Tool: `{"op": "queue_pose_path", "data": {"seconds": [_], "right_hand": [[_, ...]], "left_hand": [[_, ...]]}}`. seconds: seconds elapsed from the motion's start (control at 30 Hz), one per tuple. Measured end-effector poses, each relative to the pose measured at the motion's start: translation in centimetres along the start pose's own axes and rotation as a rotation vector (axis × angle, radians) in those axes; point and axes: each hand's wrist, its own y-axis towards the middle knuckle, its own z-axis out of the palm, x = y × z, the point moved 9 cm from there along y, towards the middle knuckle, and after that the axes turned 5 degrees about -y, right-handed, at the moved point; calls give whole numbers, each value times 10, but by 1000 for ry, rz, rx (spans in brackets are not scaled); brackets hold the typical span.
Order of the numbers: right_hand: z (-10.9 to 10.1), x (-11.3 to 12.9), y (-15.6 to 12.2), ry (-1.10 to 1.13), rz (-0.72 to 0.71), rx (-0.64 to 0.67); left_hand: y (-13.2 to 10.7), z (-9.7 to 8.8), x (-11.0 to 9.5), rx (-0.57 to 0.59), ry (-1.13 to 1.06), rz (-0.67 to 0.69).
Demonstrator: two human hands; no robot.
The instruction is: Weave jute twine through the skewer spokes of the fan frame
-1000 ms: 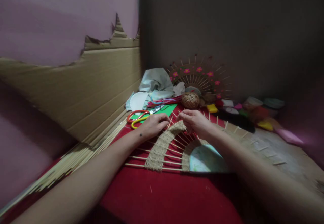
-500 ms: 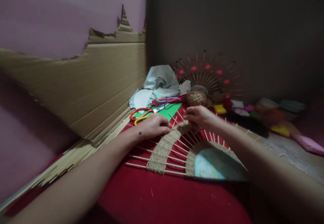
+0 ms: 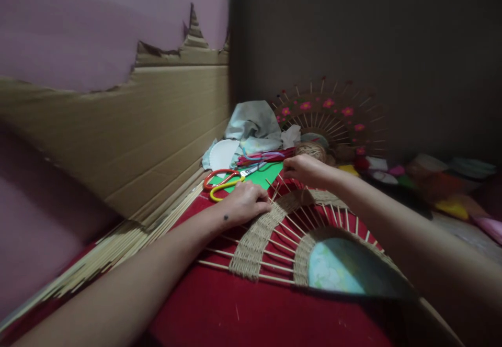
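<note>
A half-round fan of thin sticks with a woven twine band (image 3: 251, 245) lies on a red surface. Its centre is a pale blue-green half disc (image 3: 333, 268), partly in shadow. My left hand (image 3: 248, 201) rests at the band's outer left edge, fingers curled in over the stick ends. Just past the top of the band, my right hand (image 3: 304, 169) is raised with fingertips pinched together. What lies in that pinch is too small to make out. Scissors (image 3: 223, 182) with red and yellow handles lie beyond my left hand, on a green sheet (image 3: 270, 171).
Torn cardboard (image 3: 176, 111) leans on the left wall, above a bundle of thin sticks (image 3: 113, 247). Behind the fan are crumpled cloth (image 3: 254, 122), a twine ball (image 3: 311, 150) and a flowered fan (image 3: 327, 103). Coloured bundles (image 3: 451, 208) lie at right.
My right hand has lifted off the woven band to beyond the stick tips. My left hand has shifted slightly right and nearer. The fan appears lower and farther right in view.
</note>
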Motion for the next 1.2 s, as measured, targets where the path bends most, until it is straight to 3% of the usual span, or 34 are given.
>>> {"op": "queue_pose_path", "data": {"seconds": [0.17,0.4,0.57,0.8,1.2], "right_hand": [[11,3,18,-146,-13,-12],[26,18,32,-218,-84,-27],[29,20,36,-242,-110,-30],[30,23,40,-245,-110,-38],[29,25,45,-268,-86,-41]], "left_hand": [[-2,-3,6,-57,34,-58],[-1,9,4,-3,185,34],[-3,8,-3,-69,220,105],[-5,13,-10,-17,248,111],[-5,13,-11,-28,275,147]]}}
